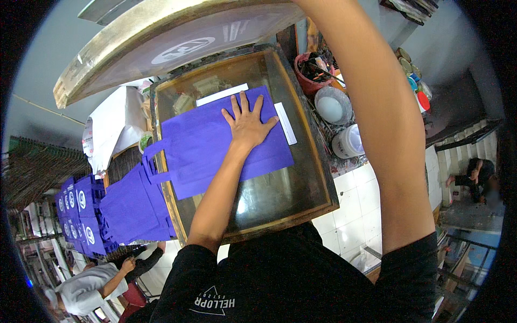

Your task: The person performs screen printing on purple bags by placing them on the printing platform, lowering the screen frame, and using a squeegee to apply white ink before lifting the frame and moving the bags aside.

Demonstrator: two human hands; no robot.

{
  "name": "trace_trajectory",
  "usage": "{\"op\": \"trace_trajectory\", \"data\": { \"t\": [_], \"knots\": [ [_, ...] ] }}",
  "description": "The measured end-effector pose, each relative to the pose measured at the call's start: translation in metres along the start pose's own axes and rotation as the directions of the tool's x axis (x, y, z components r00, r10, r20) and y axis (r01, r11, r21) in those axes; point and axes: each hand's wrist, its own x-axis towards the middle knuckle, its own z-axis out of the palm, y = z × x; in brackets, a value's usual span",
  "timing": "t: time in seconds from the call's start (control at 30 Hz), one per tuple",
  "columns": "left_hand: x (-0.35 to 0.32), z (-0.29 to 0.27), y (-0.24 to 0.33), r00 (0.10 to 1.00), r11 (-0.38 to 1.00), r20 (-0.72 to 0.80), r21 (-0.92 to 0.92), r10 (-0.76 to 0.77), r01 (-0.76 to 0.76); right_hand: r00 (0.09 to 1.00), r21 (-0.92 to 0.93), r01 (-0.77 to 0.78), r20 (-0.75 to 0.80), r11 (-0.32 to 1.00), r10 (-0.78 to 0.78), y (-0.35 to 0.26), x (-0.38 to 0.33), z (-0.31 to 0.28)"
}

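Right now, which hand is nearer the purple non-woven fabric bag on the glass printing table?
Left. The left hand lies flat, fingers spread, on the purple non-woven fabric bag. The right arm reaches up past the bag's right side; its hand is out of view.

Matt purple cloth bag (215, 145); glossy glass table (280, 194); wooden frame (97, 59).

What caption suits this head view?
Left hand flat on a purple bag on the glass table; right arm raised, hand out of view.

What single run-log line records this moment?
left hand: flat on purple fabric tote bag | bag: on glass-topped table | right hand: out of view, arm raised | screen frame: lifted
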Motion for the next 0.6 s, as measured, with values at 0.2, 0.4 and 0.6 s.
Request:
{"op": "trace_trajectory", "data": {
  "t": [0.2, 0.4, 0.6],
  "knots": [
    [0.003, -0.01, 0.003, 0.998, 0.999, 0.041, -0.001, -0.049, 0.049, 0.998, 0.015, -0.015, 0.066, 1.0, 0.014, 0.0, 0.012, 0.0],
    [0.006, -0.015, 0.006, 0.996, 0.997, 0.07, -0.034, -0.06, 0.063, 0.998, 0.029, 0.02, 0.052, 0.999, -0.021, 0.003, 0.007, 0.0],
    [0.01, -0.017, 0.009, 0.991, 0.994, 0.108, -0.052, -0.085, 0.091, 0.994, 0.039, -0.002, 0.11, 0.999, -0.002, 0.001, 0.011, -0.003]
  ]
}}
